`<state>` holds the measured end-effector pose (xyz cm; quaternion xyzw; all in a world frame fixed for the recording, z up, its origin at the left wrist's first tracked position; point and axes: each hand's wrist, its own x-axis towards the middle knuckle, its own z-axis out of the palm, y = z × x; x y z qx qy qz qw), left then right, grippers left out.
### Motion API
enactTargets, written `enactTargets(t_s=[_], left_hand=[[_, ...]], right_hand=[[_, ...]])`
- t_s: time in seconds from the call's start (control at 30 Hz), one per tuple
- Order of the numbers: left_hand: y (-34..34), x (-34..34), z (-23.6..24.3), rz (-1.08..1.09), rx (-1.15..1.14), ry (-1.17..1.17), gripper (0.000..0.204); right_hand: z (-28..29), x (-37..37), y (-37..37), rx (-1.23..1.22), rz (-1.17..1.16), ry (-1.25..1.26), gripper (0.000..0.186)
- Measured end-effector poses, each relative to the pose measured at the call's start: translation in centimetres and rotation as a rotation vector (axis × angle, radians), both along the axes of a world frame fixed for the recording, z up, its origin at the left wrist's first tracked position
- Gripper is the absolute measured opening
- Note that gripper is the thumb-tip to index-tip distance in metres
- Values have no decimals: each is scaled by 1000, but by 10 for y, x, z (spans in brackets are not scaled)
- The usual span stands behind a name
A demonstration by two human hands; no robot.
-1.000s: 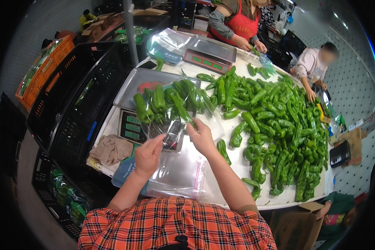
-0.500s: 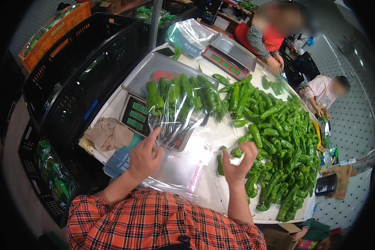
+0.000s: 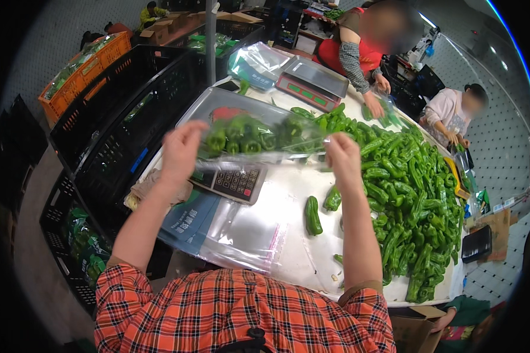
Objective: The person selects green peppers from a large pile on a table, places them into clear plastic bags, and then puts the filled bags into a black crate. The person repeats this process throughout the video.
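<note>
My left hand [image 3: 182, 147] and my right hand [image 3: 341, 153] grip opposite ends of a clear plastic bag [image 3: 259, 138] holding several green peppers, lifted at the near side of a steel scale pan [image 3: 221, 101]. The bag is slightly blurred. Below it shows the scale's keypad [image 3: 232, 182]. A loose pepper [image 3: 313, 216] lies on the white tabletop [image 3: 285, 250] left of my right forearm, beside a large pile of peppers [image 3: 406, 206]. Flat plastic bags [image 3: 200, 229] lie at the near left, by a crumpled beige cloth [image 3: 153, 188].
Black crates [image 3: 106, 135] and an orange crate [image 3: 85, 65] stand left. A second scale [image 3: 312, 82] and stacked bags [image 3: 256, 65] sit at the back. A co-worker in red [image 3: 350, 53] handles peppers there; another in pink [image 3: 447, 115] works at the right, beside a yellow object [image 3: 456, 176].
Both my hands have moved up and gripped the bag's edge, the right closing from a spread pose. The bag's top is raised, uncovering the keypad. The co-worker in red has reached toward the peppers.
</note>
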<state>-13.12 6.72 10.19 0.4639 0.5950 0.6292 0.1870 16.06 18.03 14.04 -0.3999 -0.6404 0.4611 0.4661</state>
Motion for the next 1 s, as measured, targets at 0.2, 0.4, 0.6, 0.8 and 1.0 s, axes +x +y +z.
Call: enactTargets(t_s=[0.2, 0.4, 0.6, 0.8, 1.0], left_hand=[[-41, 39, 108, -176, 213, -118, 15], [-57, 69, 67, -297, -54, -72, 13], [-97, 90, 54, -343, -149, 96, 14], [-164, 95, -36, -397, -361, 329, 18], [-245, 86, -111, -434, -589, 432, 37]], right_hand=[[85, 37, -74, 7, 115, 474, 15], [40, 79, -99, -295, 208, 519, 10], [12, 115, -164, -308, -46, 363, 8], [-99, 135, -243, -427, -281, 185, 7], [-167, 131, -335, -574, -378, 100, 5]])
